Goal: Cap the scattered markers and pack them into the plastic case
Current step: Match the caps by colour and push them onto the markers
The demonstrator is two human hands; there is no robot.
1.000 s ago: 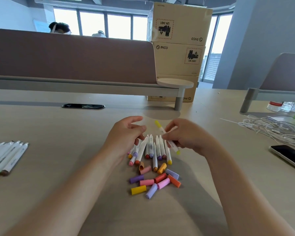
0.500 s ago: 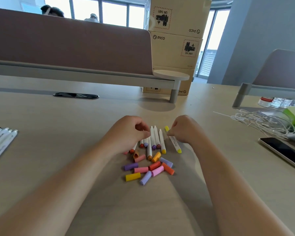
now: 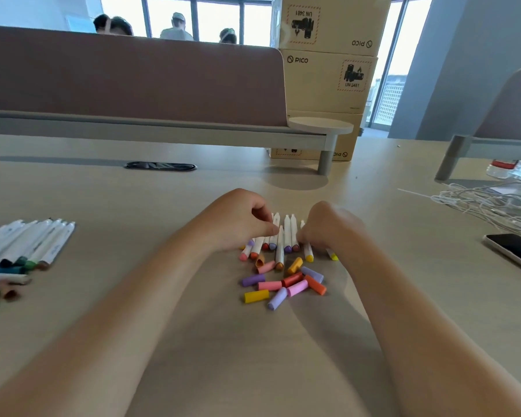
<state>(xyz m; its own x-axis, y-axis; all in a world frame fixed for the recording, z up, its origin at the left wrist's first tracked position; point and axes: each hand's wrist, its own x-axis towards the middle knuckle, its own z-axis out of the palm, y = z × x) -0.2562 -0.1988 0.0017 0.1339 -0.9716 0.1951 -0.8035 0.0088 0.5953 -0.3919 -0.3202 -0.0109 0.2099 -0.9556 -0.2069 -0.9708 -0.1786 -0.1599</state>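
Observation:
Several uncapped white markers (image 3: 288, 233) with coloured tips lie in a row on the desk (image 3: 133, 200). Below them lies a heap of loose caps (image 3: 283, 285) in pink, purple, red, orange and yellow. My left hand (image 3: 241, 224) sits at the row's left side, its thumb and forefinger pinching the top of a brown-tipped marker (image 3: 279, 251). My right hand (image 3: 328, 230) is curled over the row's right end, covering most of a yellow-tipped marker (image 3: 333, 257); its fingertips are hidden. No plastic case is in view.
A second group of markers (image 3: 36, 242) with dark caps lies at the left edge. A phone (image 3: 515, 251), tangled white cables (image 3: 487, 203) and a water bottle (image 3: 512, 168) are at the right. A desk divider (image 3: 133, 85) and stacked cartons (image 3: 328, 79) stand behind.
My right hand has lowered the yellow-tipped marker onto the desk beside the row and now covers it. My left hand has stayed at the row's left side.

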